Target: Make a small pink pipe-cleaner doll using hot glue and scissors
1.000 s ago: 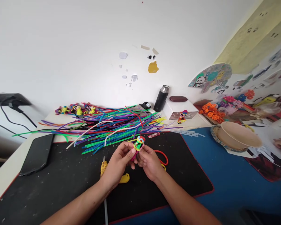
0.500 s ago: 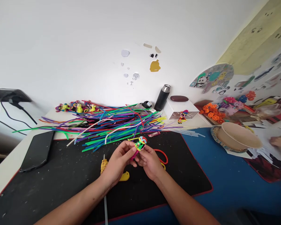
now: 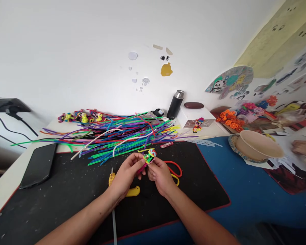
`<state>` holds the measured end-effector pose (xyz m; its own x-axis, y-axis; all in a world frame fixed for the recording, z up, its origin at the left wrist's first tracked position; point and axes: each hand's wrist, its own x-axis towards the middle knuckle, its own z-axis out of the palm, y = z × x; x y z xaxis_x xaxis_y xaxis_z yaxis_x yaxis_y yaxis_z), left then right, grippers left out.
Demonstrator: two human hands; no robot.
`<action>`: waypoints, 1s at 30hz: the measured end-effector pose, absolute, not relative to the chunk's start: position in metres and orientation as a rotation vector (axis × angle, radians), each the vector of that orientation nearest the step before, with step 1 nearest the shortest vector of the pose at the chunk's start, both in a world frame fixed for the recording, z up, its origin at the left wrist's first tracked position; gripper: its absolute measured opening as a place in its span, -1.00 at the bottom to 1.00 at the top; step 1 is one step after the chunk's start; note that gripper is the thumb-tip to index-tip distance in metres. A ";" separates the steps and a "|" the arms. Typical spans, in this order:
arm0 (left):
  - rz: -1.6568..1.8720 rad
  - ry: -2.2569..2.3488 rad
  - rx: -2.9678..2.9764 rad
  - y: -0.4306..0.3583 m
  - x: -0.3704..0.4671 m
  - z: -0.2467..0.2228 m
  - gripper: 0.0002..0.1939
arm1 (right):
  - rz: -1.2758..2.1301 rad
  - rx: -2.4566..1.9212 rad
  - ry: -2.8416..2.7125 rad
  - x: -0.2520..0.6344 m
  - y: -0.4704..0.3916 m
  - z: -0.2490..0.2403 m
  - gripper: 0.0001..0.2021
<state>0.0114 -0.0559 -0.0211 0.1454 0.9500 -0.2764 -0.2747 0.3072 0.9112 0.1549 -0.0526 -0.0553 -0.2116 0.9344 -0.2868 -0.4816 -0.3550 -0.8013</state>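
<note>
Both hands meet over the black mat (image 3: pixel 73 190), holding a small pipe-cleaner doll (image 3: pixel 149 156) in green, yellow, pink and blue. My left hand (image 3: pixel 126 173) pinches its left side, thumb across the front. The fingers of my right hand (image 3: pixel 163 175) are closed on its right side. A thin yellow stem sticks out leftward from the doll's top. Under my left forearm lies a yellow glue gun (image 3: pixel 134 191), nozzle pointing away and partly hidden; a grey stick (image 3: pixel 114 224) extends below the arm. Beside my right hand are a red loop (image 3: pixel 177 166) and a yellow loop, like scissor handles.
Many coloured pipe cleaners (image 3: pixel 127 134) are heaped along the wall. A phone (image 3: pixel 39 165) lies left. Behind stand a black flask (image 3: pixel 175 104), a white box (image 3: pixel 193 114) and a finished doll (image 3: pixel 199 126). At right are a bowl (image 3: pixel 261 144) and another person's hand (image 3: pixel 304 148).
Both hands and the doll have shifted slightly left, and the doll is tilted a little more. The camera view has moved slightly; the surrounding things look unchanged.
</note>
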 end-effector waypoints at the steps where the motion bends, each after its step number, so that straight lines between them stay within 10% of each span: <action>1: 1.040 1.058 0.841 -0.056 0.011 -0.021 -0.60 | 1.750 -0.961 -0.703 0.154 -0.053 -0.055 -0.59; 30: 1.184 1.268 1.287 -0.059 0.007 -0.022 -0.74 | 1.698 -1.017 -0.670 0.148 -0.052 -0.053 -0.66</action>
<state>0.0074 -0.0589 -0.0219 -0.0034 0.9998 0.0200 0.0888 -0.0197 0.9959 0.1477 -0.0515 -0.0529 -0.1412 0.9391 -0.3133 -0.4724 -0.3420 -0.8123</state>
